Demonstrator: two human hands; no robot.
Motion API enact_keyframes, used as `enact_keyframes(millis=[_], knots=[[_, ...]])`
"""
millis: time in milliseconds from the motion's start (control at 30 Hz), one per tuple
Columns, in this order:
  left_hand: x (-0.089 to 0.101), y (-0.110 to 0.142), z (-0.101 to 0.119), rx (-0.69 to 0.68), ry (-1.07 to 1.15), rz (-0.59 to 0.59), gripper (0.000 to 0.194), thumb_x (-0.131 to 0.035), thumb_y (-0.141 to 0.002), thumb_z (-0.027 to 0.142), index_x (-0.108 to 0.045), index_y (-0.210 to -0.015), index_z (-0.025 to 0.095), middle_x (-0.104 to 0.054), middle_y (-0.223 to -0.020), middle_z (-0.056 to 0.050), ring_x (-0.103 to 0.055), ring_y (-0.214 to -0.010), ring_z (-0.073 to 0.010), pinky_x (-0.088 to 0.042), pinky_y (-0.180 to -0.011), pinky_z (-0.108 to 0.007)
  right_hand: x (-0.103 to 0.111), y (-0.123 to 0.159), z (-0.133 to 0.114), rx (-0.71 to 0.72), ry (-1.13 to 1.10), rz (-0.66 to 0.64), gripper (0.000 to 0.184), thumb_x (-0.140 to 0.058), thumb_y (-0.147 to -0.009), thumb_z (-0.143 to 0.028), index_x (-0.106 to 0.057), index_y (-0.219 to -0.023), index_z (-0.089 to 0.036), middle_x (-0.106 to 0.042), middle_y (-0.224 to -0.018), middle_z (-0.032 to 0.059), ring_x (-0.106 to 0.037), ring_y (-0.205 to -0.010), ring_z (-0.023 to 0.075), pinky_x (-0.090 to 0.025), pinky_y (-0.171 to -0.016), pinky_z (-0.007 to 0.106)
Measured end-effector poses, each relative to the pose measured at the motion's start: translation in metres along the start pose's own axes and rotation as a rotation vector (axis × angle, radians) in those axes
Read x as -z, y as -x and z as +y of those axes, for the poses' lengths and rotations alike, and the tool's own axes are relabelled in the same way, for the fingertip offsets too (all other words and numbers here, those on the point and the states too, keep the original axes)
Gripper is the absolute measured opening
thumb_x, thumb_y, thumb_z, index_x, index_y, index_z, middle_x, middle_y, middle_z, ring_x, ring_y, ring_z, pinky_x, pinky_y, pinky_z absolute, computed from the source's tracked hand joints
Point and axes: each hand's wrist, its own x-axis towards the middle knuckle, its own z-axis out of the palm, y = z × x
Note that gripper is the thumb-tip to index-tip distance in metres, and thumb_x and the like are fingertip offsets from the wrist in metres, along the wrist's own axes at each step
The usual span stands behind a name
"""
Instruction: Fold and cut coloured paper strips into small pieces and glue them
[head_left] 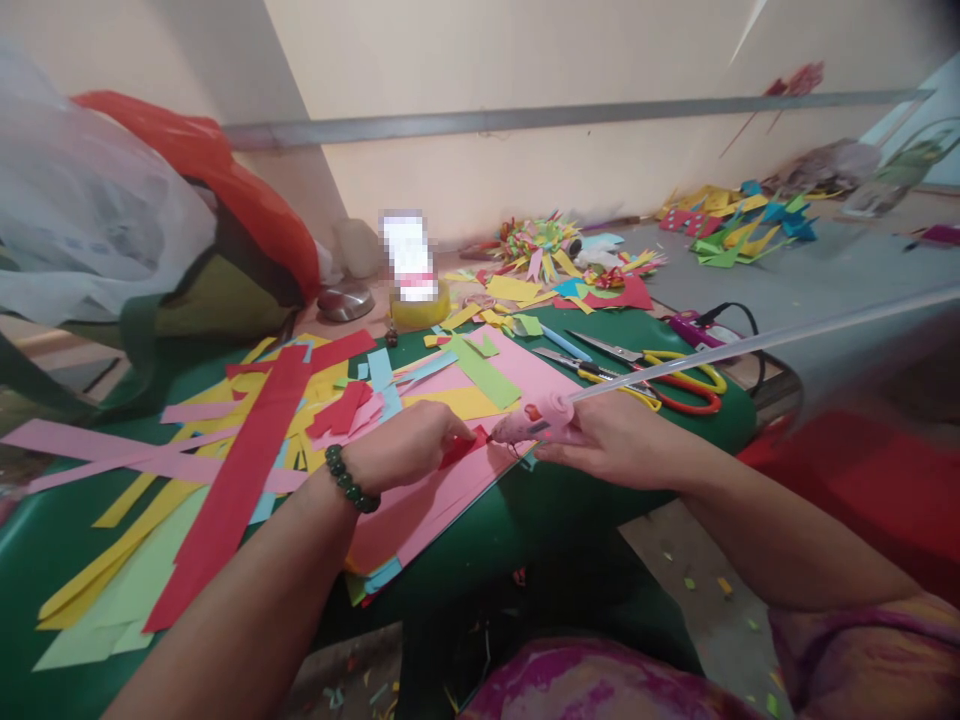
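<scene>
My right hand [626, 440] is closed around a pink hot glue gun [544, 418]. A long clear glue stick [712, 352] runs out of its back toward the right. The gun's nozzle is at a small red paper piece [461, 450]. My left hand [405, 445], with a dark green bead bracelet at the wrist, has its fingers closed at that red piece; the fingertips are partly hidden. Beneath both lie pink paper sheets [420, 510]. A yellow paper strip [454, 403] and a light green strip [487, 372] rest on the sheets.
Scissors [622, 352], a utility knife [592, 373] and a blue pen-like tool [566, 343] lie beyond my right hand. Red strips [232, 490] and other coloured paper cover the green surface [570, 520] at left. A phone [409, 255] stands on a yellow tape roll [421, 308].
</scene>
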Motion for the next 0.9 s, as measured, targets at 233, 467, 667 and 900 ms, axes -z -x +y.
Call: enact_keyframes(millis=[233, 467, 667, 900], knots=[[0.000, 0.000, 0.000, 0.001, 0.008, -0.001, 0.025, -0.047, -0.076, 0.019, -0.071, -0.072, 0.016, -0.058, -0.059, -0.003, -0.048, -0.061, -0.0146, -0.034, -0.059, -0.025, 0.000, 0.001, 0.001, 0.014, -0.066, 0.016, 0.047, -0.052, -0.087, -0.049, -0.049, -0.052, -0.018, -0.045, -0.051, 0.0000, -0.038, -0.047, 0.0109, -0.021, -0.049, 0.026], [0.000, 0.000, 0.002, 0.026, -0.010, 0.007, 0.023, -0.051, -0.075, 0.016, -0.073, -0.080, 0.017, -0.065, -0.065, -0.004, -0.054, -0.063, -0.0156, -0.037, -0.060, -0.025, -0.002, 0.013, 0.018, -0.023, -0.250, 0.163, 0.043, -0.049, -0.086, -0.055, -0.060, -0.061, -0.021, -0.055, -0.055, 0.0022, -0.052, -0.055, 0.0173, -0.033, -0.051, 0.027], [0.015, 0.005, 0.011, 0.172, 0.130, 0.058, 0.044, -0.050, -0.073, 0.012, -0.061, -0.116, 0.014, -0.069, -0.075, -0.004, -0.060, -0.068, -0.0164, -0.043, -0.062, -0.026, -0.009, -0.005, 0.045, -0.397, -0.313, 0.536, 0.051, -0.047, -0.082, -0.065, -0.062, -0.064, -0.019, -0.056, -0.050, 0.0041, -0.058, -0.057, 0.0226, -0.038, -0.052, 0.030], [0.027, 0.009, 0.009, 0.248, 0.695, 0.410, 0.023, -0.067, -0.068, 0.034, -0.067, -0.080, 0.014, -0.066, -0.074, -0.002, -0.056, -0.066, -0.0128, -0.044, -0.061, -0.025, -0.019, -0.037, 0.056, -0.462, -0.268, 0.359, 0.052, -0.044, -0.086, -0.061, -0.065, -0.070, -0.017, -0.062, -0.051, 0.0079, -0.063, -0.062, 0.0248, -0.040, -0.057, 0.030]])
